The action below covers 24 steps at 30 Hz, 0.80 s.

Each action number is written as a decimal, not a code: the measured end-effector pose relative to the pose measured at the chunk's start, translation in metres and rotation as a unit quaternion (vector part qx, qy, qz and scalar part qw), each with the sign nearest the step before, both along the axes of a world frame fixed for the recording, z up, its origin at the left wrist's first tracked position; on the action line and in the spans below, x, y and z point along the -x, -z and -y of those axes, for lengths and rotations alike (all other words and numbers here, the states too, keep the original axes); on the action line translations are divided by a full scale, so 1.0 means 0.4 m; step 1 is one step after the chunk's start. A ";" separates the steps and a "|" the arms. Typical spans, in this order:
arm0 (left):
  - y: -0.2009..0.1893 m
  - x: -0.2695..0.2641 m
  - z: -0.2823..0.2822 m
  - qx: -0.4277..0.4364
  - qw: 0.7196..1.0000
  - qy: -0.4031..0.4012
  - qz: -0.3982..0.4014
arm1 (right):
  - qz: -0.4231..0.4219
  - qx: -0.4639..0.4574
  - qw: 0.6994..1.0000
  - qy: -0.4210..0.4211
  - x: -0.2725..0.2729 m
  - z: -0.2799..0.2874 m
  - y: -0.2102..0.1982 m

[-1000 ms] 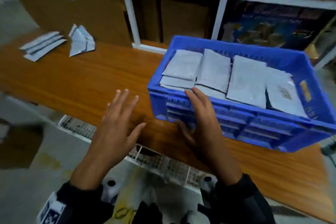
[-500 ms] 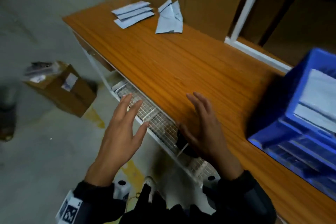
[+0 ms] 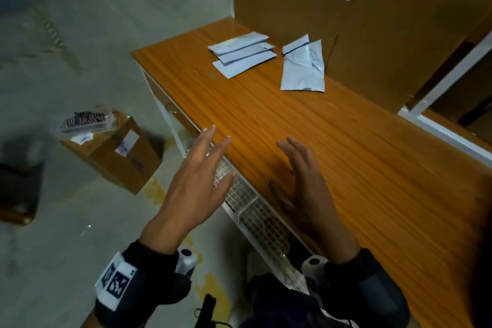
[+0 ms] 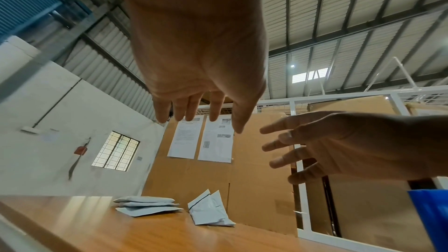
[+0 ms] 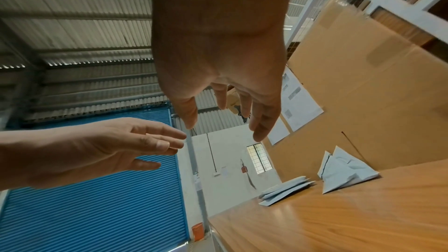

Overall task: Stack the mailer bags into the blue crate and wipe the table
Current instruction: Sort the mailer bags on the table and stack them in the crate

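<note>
A cardboard box (image 3: 114, 152) sits on the floor beside a white wire rack (image 3: 255, 210).

Wood surface (image 3: 332, 154) w/ two lots of bags at far end: flat stack (image 3: 243, 54) on left, crumpled pair (image 3: 303, 69) just beside, leaning on cardboard (image 3: 372, 34).

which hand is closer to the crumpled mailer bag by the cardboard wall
Right. The right hand hovers open over the table's near edge, more directly in line with the crumpled mailer bag. The left hand is off the table edge, farther to the left.
</note>
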State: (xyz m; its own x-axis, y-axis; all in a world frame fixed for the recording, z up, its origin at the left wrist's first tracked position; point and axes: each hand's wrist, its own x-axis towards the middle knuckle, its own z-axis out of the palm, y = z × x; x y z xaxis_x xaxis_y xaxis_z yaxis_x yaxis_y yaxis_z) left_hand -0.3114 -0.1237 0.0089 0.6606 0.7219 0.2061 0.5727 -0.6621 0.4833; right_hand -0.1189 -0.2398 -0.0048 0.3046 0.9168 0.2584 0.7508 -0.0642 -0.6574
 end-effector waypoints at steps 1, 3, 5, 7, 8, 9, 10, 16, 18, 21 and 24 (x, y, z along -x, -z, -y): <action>0.004 -0.012 -0.043 0.002 1.000 0.006 -0.001 | -0.005 -0.004 1.000 0.006 -0.012 -0.041 0.006; 0.012 -0.041 -0.132 0.003 1.000 0.022 -0.006 | -0.018 -0.011 1.000 0.019 -0.040 -0.125 0.017; 0.016 -0.075 -0.221 0.004 0.999 0.035 -0.016 | -0.022 -0.019 0.999 0.029 -0.068 -0.210 0.025; 0.012 -0.111 -0.307 0.015 0.999 0.039 -0.027 | -0.029 -0.020 0.999 0.038 -0.096 -0.291 0.028; 0.008 -0.129 -0.351 0.020 0.998 0.041 -0.031 | -0.035 -0.017 0.998 0.048 -0.111 -0.332 0.028; 0.002 -0.147 -0.392 0.024 0.998 0.047 -0.035 | -0.041 -0.015 0.997 0.060 -0.124 -0.369 0.028; -0.001 -0.164 -0.432 0.024 0.998 0.055 -0.037 | -0.046 -0.016 0.996 0.070 -0.137 -0.406 0.027; -0.006 -0.247 -0.675 0.020 0.996 0.074 -0.038 | -0.027 0.010 0.993 0.115 -0.208 -0.619 0.020; 0.005 -0.266 -0.765 0.016 0.995 0.083 -0.046 | -0.026 0.017 0.992 0.126 -0.221 -0.682 0.018; 0.031 -0.304 -0.929 0.023 0.993 0.104 -0.044 | -0.027 0.047 0.988 0.147 -0.242 -0.788 0.022; 0.052 -0.361 -1.108 0.043 0.991 0.118 -0.037 | -0.033 0.084 0.981 0.169 -0.263 -0.897 0.028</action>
